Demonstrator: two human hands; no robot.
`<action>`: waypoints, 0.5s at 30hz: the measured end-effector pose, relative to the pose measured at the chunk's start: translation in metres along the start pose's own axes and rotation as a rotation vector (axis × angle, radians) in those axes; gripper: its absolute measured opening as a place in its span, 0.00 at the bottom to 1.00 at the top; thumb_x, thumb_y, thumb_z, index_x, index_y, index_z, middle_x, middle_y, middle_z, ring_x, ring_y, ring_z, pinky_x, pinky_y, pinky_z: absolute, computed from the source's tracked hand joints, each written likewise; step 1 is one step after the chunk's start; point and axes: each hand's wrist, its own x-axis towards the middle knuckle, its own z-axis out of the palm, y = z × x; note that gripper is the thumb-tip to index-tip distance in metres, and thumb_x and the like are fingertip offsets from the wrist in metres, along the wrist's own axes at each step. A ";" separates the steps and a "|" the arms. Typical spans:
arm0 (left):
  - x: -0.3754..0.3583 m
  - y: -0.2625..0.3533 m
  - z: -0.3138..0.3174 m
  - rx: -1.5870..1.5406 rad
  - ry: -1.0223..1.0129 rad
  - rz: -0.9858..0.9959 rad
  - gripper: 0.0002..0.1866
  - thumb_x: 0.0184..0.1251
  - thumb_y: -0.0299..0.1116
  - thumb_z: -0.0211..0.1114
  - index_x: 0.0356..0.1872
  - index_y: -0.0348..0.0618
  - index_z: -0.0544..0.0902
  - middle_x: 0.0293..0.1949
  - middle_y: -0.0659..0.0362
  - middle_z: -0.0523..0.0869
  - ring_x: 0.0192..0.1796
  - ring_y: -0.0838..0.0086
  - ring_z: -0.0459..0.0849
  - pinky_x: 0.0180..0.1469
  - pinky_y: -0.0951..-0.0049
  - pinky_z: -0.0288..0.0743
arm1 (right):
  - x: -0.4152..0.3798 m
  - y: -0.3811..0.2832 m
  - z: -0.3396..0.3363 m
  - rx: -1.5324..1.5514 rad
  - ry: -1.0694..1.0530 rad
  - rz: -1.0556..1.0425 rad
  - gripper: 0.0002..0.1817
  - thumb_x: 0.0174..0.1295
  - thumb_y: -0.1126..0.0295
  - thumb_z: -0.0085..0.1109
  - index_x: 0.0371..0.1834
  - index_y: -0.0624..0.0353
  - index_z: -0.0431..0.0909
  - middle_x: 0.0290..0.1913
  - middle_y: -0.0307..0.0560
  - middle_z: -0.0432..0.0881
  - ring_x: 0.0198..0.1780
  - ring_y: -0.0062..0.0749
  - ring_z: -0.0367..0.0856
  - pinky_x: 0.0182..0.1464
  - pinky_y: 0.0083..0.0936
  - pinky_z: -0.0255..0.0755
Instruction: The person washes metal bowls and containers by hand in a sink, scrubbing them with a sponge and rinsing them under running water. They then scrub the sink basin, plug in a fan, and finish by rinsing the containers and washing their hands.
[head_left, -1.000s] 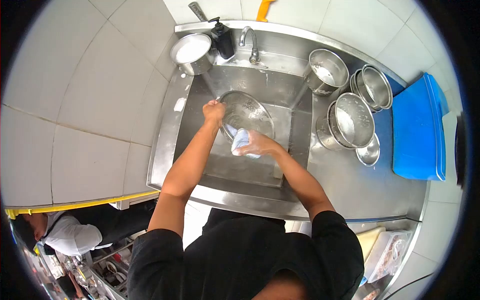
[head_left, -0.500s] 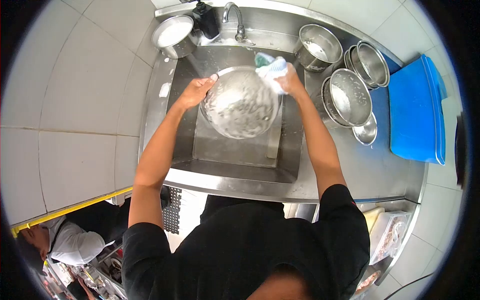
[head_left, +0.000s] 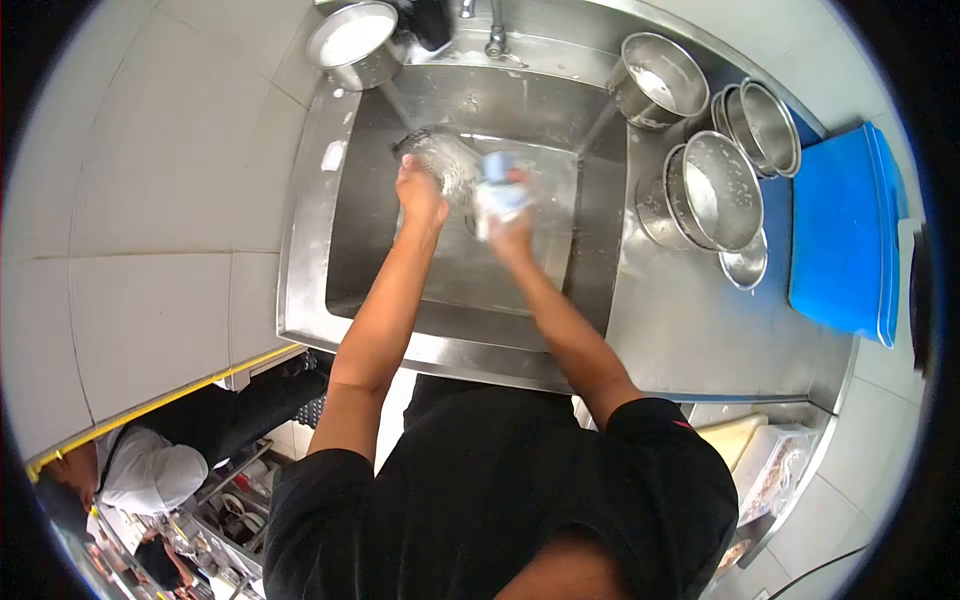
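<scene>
A shiny round metal bowl (head_left: 447, 163) is tilted over the sink (head_left: 345, 240), its lower part partly covered by my hands. My left hand (head_left: 422, 195) is closed at its near left edge, thumb up. Against its right side is a white and blue cloth (head_left: 503, 192), blurred by motion. My right hand (head_left: 510, 230) is closed around this cloth.
A pot of white suds (head_left: 352, 45) stands at the sink's back left corner, beside a black bottle (head_left: 430, 22) and the faucet (head_left: 495, 40). Several steel pots (head_left: 735, 190) and a blue bin (head_left: 840, 240) are on the right. Another person (head_left: 155, 470) is at lower left.
The bowl has been tipped from facing me to a steeper tilt, lower in the sink. My right hand has swung left and down with the cloth; my left hand has shifted right. The view has shifted slightly.
</scene>
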 end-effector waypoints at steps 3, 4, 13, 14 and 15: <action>0.000 -0.022 -0.018 0.544 -0.259 0.166 0.15 0.73 0.37 0.44 0.41 0.38 0.76 0.34 0.57 0.80 0.34 0.76 0.76 0.36 0.74 0.70 | 0.000 -0.062 0.011 -0.519 -0.079 -0.281 0.29 0.47 0.70 0.61 0.55 0.62 0.64 0.57 0.58 0.66 0.58 0.36 0.67 0.59 0.36 0.62; -0.003 -0.019 -0.022 0.606 -0.284 0.288 0.16 0.72 0.38 0.47 0.34 0.37 0.77 0.27 0.62 0.79 0.29 0.81 0.72 0.32 0.76 0.68 | 0.021 -0.058 0.012 -0.572 -0.151 -0.352 0.30 0.43 0.71 0.62 0.53 0.62 0.66 0.54 0.58 0.68 0.56 0.39 0.70 0.56 0.34 0.65; -0.034 0.057 -0.012 0.652 -0.425 0.554 0.22 0.70 0.45 0.50 0.20 0.40 0.72 0.15 0.71 0.64 0.20 0.87 0.60 0.21 0.79 0.55 | 0.131 0.000 -0.016 0.318 -0.355 0.819 0.33 0.54 0.41 0.55 0.54 0.55 0.68 0.41 0.42 0.79 0.37 0.28 0.78 0.42 0.32 0.73; -0.031 0.049 -0.009 0.538 -0.358 0.587 0.21 0.71 0.44 0.49 0.21 0.40 0.71 0.16 0.71 0.64 0.21 0.87 0.59 0.22 0.80 0.55 | 0.118 0.023 -0.013 0.185 -0.268 0.904 0.38 0.54 0.39 0.54 0.60 0.55 0.63 0.48 0.46 0.78 0.47 0.34 0.78 0.49 0.37 0.73; -0.027 0.043 -0.013 0.526 -0.356 0.595 0.21 0.71 0.44 0.49 0.21 0.40 0.71 0.16 0.71 0.64 0.21 0.87 0.59 0.22 0.80 0.55 | 0.092 0.025 -0.010 0.429 -0.254 1.070 0.38 0.55 0.39 0.53 0.61 0.54 0.60 0.48 0.46 0.78 0.47 0.35 0.78 0.48 0.39 0.73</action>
